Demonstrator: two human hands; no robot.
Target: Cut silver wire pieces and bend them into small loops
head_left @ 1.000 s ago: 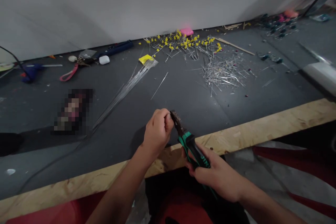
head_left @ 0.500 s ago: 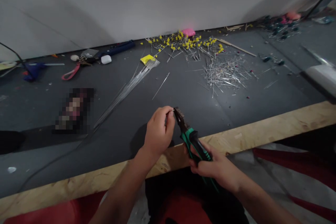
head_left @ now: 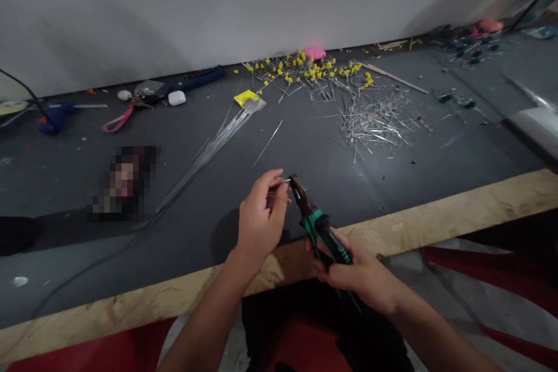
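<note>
My right hand is wrapped round the handles of green-and-black pliers, whose dark jaws point up and to the left. At the jaw tips sits a short, thin piece of metal wire. My left hand pinches that wire between thumb and fingers, just left of the jaws. Most of the wire is hidden by the fingers. Beyond both hands, a single wire piece lies on the dark table, and a bundle of long straight wires stretches off to the left.
A pile of cut wire pieces lies right of centre. Behind it are wires with yellow tips, a pink lump and a wooden stick. Keys with a pink strap and a white case are at the left. Wood edges the table.
My left fingers have loosened and shifted slightly up and left, so more of the wire shows at the jaws. The pliers have hardly moved.
</note>
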